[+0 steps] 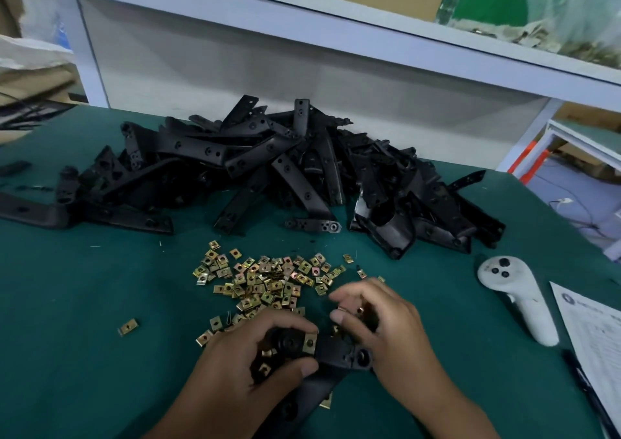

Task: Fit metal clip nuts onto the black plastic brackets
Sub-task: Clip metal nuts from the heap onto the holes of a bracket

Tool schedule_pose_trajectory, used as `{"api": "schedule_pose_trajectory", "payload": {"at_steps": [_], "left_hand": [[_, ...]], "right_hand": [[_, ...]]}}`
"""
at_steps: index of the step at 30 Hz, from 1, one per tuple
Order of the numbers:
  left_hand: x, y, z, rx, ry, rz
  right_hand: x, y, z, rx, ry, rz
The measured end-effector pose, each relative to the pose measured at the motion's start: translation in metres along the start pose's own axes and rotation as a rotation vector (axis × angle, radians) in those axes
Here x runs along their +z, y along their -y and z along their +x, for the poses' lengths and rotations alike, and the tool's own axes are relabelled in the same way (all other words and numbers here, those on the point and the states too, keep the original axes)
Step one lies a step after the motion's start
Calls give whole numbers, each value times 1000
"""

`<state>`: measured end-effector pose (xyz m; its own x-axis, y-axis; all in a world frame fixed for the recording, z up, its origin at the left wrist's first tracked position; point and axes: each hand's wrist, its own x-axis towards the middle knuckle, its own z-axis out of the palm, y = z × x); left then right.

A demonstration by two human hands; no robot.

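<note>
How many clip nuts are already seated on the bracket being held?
1 visible: a clip nut on the held bracket, beside the left hand thumb. The right hand pinches a brass-coloured piece, seemingly another nut. The hands may hide more.

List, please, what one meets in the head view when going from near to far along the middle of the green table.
Bracket held in both hands → loose pile of clip nuts → heap of black brackets → white back panel → white shelf edge.
</note>
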<state>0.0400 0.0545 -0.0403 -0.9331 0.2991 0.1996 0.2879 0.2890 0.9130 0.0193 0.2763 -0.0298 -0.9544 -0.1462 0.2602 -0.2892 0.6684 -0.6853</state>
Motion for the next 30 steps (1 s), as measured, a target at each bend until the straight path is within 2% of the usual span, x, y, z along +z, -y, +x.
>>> {"api": "schedule_pose_trajectory", "payload": {"at_steps": [3,7,13,17,30], "left_hand": [[0,2,-1,-5,-40,-24],[2,5,0,-26,-85,-52],[2,6,-1,-35,-64,-50],[2,6,1,-36,-39,-68],[-1,-5,-1,-5,-38,-56]], "right_hand": [[-5,5,2,178,41,468],[-10,11,3,235,121,742],[-13,14,1,200,131,659],[-12,16,0,241,147,620],[-13,17,-2,223,148,588]]}}
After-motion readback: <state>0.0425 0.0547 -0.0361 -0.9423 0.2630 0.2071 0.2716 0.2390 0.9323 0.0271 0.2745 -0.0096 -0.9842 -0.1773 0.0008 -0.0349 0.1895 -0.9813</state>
